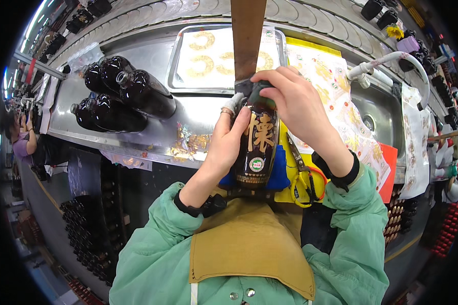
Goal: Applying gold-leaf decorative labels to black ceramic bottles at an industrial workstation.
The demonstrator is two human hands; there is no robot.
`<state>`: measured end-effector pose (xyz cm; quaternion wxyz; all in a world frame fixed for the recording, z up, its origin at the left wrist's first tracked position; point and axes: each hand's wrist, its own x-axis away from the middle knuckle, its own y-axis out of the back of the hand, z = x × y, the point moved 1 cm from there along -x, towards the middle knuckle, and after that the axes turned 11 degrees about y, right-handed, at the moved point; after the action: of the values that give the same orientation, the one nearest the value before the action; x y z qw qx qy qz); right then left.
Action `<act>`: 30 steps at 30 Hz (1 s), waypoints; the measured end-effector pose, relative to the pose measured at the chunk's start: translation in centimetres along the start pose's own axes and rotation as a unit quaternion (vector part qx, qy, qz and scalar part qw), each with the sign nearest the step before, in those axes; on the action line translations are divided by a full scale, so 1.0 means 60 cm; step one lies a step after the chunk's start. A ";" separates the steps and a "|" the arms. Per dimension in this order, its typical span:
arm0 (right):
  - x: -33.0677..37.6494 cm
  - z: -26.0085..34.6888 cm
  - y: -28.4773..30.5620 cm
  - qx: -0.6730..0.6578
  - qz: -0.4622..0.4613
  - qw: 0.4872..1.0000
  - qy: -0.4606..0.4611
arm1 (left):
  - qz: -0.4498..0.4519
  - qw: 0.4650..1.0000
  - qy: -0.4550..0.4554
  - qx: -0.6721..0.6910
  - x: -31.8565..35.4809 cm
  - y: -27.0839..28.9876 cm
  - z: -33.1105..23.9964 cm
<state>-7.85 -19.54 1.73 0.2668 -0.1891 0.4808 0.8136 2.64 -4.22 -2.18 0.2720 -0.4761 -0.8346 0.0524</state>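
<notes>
Dark-brown bottles (150, 94), five of them, cluster on the bench (193, 112) at upper left; one gold-lettered bottle (257, 152) sits at centre, against blue cloth (278, 177). One tray (175, 61) at upper centre bears at least four gold decals (198, 66); one brown post (247, 38), dropping from the top edge, crosses it and hides part. One pair of scissors (303, 169) lies right of centre; one tap (403, 55) arches near one sink (370, 101) at right. Forearms rise from below and converge. The left grip (224, 142) holds the gold-lettered bottle's shoulder, thumb pointing up along it; the right grip (296, 99) curls over its neck, knuckles uppermost.
</notes>
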 end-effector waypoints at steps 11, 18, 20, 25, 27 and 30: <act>-0.030 0.013 0.006 0.024 -0.093 0.995 0.026 | -0.112 0.962 -0.160 -0.192 0.035 -0.007 0.008; 0.045 0.022 -0.007 -0.031 -0.160 0.971 -0.173 | -0.127 0.763 -0.325 -0.544 0.073 -0.010 -0.007; 0.054 0.003 0.000 0.030 -0.186 0.964 -0.189 | -0.126 0.745 -0.288 -0.588 0.077 -0.019 -0.016; 0.100 -0.011 0.007 -0.123 -0.249 0.933 -0.228 | -0.114 0.646 -0.321 -0.683 0.081 -0.046 -0.032; 0.122 -0.003 0.005 -0.173 -0.276 0.923 -0.204 | -0.114 0.641 -0.252 -0.716 0.077 -0.054 -0.032; 0.144 0.015 -0.003 -0.228 -0.271 0.894 -0.274 | -0.117 0.628 -0.243 -0.730 0.071 -0.059 -0.032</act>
<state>-14.58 -16.49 -2.86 0.5476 -0.1368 0.1199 0.8168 -0.79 -2.98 2.41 -0.3733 -0.3872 -0.6843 -0.4925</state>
